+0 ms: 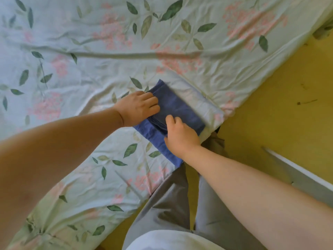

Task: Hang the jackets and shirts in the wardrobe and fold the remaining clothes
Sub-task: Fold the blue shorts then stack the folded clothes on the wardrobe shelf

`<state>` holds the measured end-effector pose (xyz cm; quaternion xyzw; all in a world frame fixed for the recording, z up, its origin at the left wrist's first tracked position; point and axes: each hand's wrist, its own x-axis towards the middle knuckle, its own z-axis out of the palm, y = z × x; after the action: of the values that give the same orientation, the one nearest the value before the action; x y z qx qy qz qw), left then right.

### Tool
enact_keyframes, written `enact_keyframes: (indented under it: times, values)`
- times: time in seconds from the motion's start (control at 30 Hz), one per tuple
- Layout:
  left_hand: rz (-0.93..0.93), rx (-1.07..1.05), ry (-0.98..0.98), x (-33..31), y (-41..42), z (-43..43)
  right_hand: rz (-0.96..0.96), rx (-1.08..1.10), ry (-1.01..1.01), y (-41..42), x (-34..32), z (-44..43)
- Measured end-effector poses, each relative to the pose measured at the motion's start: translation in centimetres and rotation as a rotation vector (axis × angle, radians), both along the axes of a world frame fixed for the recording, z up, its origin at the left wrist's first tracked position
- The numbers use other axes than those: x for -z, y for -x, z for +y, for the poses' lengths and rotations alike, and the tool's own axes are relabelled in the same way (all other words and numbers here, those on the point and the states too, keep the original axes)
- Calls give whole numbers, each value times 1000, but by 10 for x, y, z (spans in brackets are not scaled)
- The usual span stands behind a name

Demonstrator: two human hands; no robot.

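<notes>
Found blue garment (180, 109) folded, lying at corner of floral sheet (90, 69), beside yellow floor (270, 114). Noted 2 hands on it: left hand (138, 109) flat, fingers straight, pressing far end; right hand (182, 136) curled, gripping near folds.

No readable text, view somewhat blurred

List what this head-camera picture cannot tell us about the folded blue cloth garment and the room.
1. Head view, folded blue cloth garment: its type, since folds, the left hand and the right hand cover it.
2. Head view, its far edge: smeared by motion blur.
3. Head view, right hand's fingertips: behind its knuckles.
4. Wardrobe: outside the frame.
5. Pale grey strip on yellow floor: blurred, cut by the right edge.
</notes>
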<state>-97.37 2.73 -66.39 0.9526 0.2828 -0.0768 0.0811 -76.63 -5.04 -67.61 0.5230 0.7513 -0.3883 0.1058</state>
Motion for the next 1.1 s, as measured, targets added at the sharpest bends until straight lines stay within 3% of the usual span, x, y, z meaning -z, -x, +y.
enact_keyframes:
  times: [0.33,0.53,0.67,0.9,1.1]
  values:
    - [130,-29,50,91,58,-87,-190,-1,34,73,78,-81]
    - [193,-29,-50,115,64,-103,-393,38,-114,83,90,-95]
    - [293,24,-140,115,54,-108,-388,86,-116,91,88,-84]
    - [284,-20,-33,29,18,-93,-331,148,-34,53,12,-69]
    - [223,-35,208,-80,-43,-67,-326,405,-58,-7,-96,-59]
